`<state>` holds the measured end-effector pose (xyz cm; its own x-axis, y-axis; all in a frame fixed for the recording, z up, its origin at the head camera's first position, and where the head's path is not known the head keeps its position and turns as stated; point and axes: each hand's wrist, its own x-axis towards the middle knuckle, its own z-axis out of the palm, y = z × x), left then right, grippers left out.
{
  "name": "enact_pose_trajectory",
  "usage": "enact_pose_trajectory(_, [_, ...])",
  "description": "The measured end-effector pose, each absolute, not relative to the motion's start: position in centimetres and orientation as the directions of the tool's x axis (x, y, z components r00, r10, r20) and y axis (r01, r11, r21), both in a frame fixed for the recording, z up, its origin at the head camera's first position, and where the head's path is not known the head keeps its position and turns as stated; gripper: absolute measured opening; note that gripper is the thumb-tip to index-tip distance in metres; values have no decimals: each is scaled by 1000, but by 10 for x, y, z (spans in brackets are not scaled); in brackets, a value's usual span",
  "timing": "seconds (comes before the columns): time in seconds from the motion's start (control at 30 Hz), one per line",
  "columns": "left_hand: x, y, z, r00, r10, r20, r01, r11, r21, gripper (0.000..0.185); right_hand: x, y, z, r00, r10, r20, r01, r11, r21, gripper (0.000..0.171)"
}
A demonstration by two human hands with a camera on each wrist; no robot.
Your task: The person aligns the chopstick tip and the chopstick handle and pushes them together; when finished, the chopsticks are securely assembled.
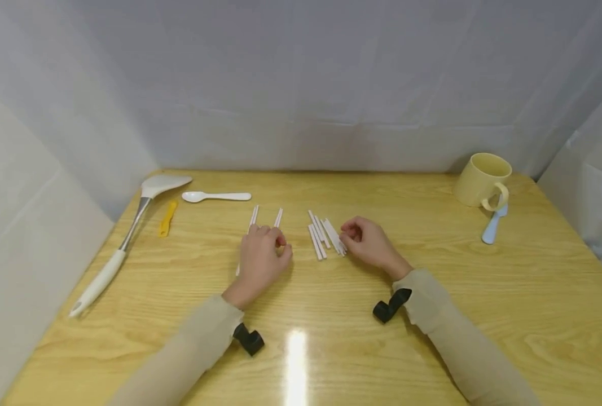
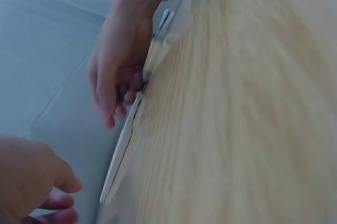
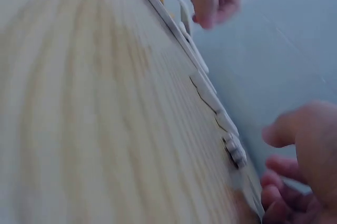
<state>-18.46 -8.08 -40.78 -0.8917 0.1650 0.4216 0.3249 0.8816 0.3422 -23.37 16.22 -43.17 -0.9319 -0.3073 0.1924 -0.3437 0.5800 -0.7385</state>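
Sleeves (image 1: 191, 344) came first. White sticks (image 1: 315, 242) lay toward the table's (image 1: 544, 316) far edge, by the left hand (image 1: 260, 254) and right hand (image 1: 370, 244), fingers apart, holding none. Sorting seemed underway; next probably needed a soft pinch.

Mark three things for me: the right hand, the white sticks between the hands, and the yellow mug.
right hand (image 1: 369, 243): head view, back of the hand
white sticks (image 1: 334, 235): head view, one stick's midsection
yellow mug (image 1: 469, 185): head view, outer wall
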Motion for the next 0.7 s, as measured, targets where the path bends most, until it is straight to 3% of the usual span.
enact_pose_trajectory(0.13, [-186,-54,-409,-940,203,275,303,869,391,27,-229,155,-430,-939,-292,183,-336,652,-680,34])
enact_pose_trajectory(0.27, [-187,-34,-413,-968,198,152,247,857,452,41,-224,150,-432,-940,-274,201,-339,703,-626,34])
enact_pose_trajectory(0.43, [-189,-27,-414,-983,134,125,180,842,508,32,-219,146,-433,-943,-239,231,-331,721,-609,23])
enact_pose_trajectory(0.6, [-190,-28,-414,-980,125,153,186,840,510,16,-214,141,-431,-954,-186,233,-294,715,-635,19])
enact_pose_trajectory(0.7, [-189,-30,-416,-982,117,146,177,831,527,22,-214,139,-432,-953,-186,238,-299,696,-653,16])
